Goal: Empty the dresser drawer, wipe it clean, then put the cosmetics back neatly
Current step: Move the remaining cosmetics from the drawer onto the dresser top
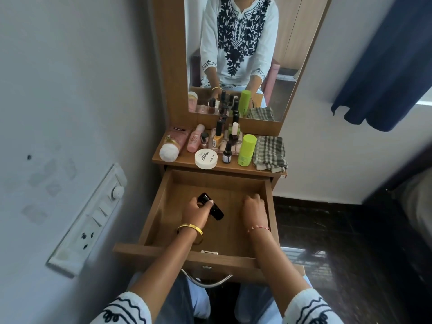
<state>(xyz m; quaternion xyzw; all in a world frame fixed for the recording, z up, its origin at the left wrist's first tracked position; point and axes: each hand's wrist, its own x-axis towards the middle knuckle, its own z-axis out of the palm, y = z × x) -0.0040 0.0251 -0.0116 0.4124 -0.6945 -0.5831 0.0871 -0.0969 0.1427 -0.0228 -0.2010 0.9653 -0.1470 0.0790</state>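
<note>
The wooden drawer [161, 202] is pulled out wide below the dresser top [182, 159]. My left hand [196, 212] is inside it, fingers curled round a black cosmetic case [216, 212]; a second black piece [203, 197] shows just past my fingers. My right hand [253, 208] rests at the drawer's right side with curled fingers, and what lies under them is hidden. On the dresser top stand several cosmetics: a white round jar [206, 159], a green bottle [246, 149], a pink bottle [195, 139], a pink tube [171, 146] and nail polish bottles [218, 136].
A checked cloth [270, 153] lies folded at the right of the dresser top. The mirror [240, 54] stands behind. A wall with a switch panel [93, 218] is close on the left. Dark floor [327, 218] lies to the right, and the drawer's metal handle [205, 280] sits near my knees.
</note>
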